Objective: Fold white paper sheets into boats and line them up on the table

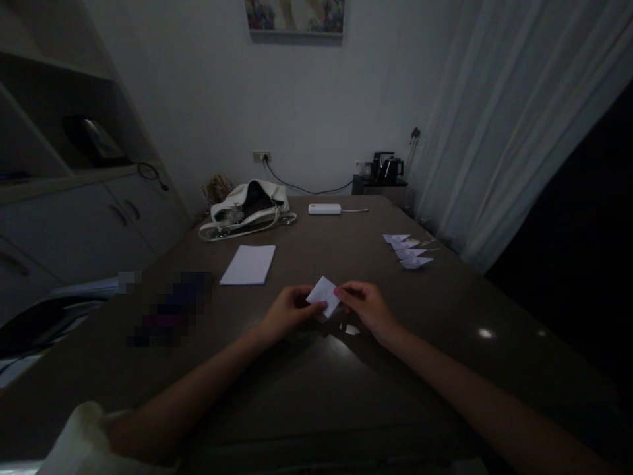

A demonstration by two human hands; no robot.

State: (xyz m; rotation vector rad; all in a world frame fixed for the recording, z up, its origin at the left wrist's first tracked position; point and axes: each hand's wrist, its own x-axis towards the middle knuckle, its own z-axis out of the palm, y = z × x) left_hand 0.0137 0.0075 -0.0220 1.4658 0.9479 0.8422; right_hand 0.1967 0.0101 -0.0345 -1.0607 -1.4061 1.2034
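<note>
Between my two hands is a small folded piece of white paper (323, 291), turned as a diamond and raised a little over the brown table. My left hand (291, 311) pinches its lower left side, with the thumb lying across the front. On the right edge, my right hand (366, 305) grips the paper between thumb and fingers. The fingers behind the paper are partly hidden. Several folded white paper boats (416, 262) stand in a row at the right. A stack of white paper sheets (248, 265) lies to the left, beyond my left hand.
A white handbag (252, 206) rests at the back left of the table (316, 382). Near the far edge lies a white power bank (324, 209) with a short cable. A blurred dark item (173, 307) is at the left. A kettle (390, 169) stands behind the table.
</note>
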